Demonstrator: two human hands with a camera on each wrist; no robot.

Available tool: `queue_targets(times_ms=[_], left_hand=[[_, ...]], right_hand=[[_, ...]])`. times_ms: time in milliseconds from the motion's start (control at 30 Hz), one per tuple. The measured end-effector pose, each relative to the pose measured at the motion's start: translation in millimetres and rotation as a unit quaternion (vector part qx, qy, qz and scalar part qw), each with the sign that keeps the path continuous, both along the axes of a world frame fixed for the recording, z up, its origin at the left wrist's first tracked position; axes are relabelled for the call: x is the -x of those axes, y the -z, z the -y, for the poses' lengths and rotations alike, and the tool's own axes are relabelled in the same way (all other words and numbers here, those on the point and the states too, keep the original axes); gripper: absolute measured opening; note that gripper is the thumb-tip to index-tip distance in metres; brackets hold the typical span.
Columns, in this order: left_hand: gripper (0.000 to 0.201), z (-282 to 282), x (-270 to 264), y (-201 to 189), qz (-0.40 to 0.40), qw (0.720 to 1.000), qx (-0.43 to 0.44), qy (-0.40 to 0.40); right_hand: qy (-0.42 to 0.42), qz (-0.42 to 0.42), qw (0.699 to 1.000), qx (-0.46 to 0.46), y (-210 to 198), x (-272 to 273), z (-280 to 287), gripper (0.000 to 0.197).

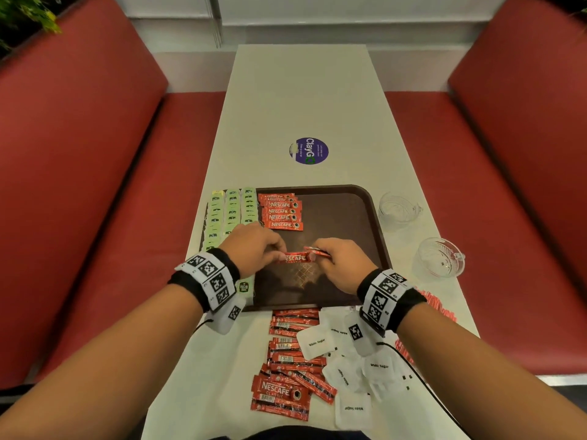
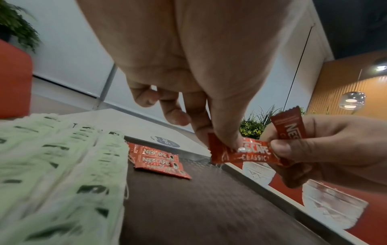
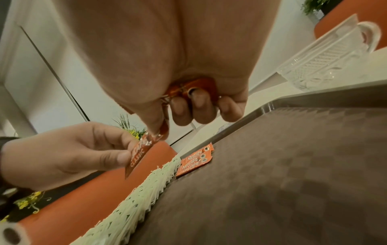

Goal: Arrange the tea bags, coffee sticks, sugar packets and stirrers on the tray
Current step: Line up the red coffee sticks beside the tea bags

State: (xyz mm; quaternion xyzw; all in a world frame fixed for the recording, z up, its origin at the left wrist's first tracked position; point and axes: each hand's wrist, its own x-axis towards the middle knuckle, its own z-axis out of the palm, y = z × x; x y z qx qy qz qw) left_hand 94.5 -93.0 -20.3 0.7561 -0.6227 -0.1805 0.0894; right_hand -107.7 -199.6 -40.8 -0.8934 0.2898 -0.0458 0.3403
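Over the brown tray (image 1: 349,217) both hands share one red coffee stick (image 1: 296,258) (image 2: 245,153) (image 3: 139,151). My left hand (image 1: 257,246) pinches its left end between thumb and forefinger; my right hand (image 1: 338,260) pinches its right end and grips more coffee sticks (image 2: 290,127) (image 3: 194,88) in its curled fingers. On the tray, green tea bags (image 1: 230,214) lie in three columns at the left, and a short stack of coffee sticks (image 1: 281,211) lies beside them. Loose coffee sticks (image 1: 290,360) and white sugar packets (image 1: 352,366) lie on the table in front of the tray.
Two clear glass cups (image 1: 398,211) (image 1: 440,257) stand to the right of the tray. Red stirrers (image 1: 436,304) lie near my right wrist. A round purple sticker (image 1: 308,150) is on the white table (image 1: 301,100) beyond the tray. Red bench seats flank the table.
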Motion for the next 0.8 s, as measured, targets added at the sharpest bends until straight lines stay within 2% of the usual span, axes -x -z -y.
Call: queue_targets(times_ms=[67, 100, 200, 333, 433, 567, 700, 800], left_hand=[[0.005, 12.9, -5.5, -0.9, 0.003, 1.000, 0.001, -0.008], [0.005, 19.7, -10.3, 0.3, 0.017, 1.000, -0.002, -0.020], [0.011, 40.0, -26.7, 8.4, 0.083, 0.993, -0.050, -0.065], [0.014, 63.0, -37.4, 25.8, 0.155, 0.975, -0.139, -0.074], [0.013, 74.4, -40.1, 36.0, 0.180, 0.969, -0.144, -0.093], [0.019, 81.7, -39.0, 43.2, 0.162, 0.974, -0.122, -0.098], [0.039, 89.9, -29.5, 46.0, 0.094, 0.991, -0.087, -0.046], [0.043, 96.7, -22.5, 46.3, 0.098, 0.991, -0.092, -0.013]], right_hand=[[0.025, 0.002, 1.000, -0.005, -0.2, -2.0, 3.1, 0.011], [0.043, 0.000, 0.999, -0.014, -0.5, -2.8, 4.6, 0.009], [0.070, -0.017, 0.996, -0.045, 0.8, -4.8, 7.0, 0.019], [0.058, -0.042, 0.996, -0.053, 2.8, -6.6, 7.8, 0.014], [0.052, -0.051, 0.996, -0.058, 6.3, -5.9, 5.8, 0.014], [0.045, -0.053, 0.996, -0.059, 10.8, -2.7, 4.1, 0.013], [0.044, -0.053, 0.995, -0.069, 13.0, -0.2, 4.4, 0.010], [0.045, -0.053, 0.995, -0.075, 12.3, -0.3, 4.4, 0.009]])
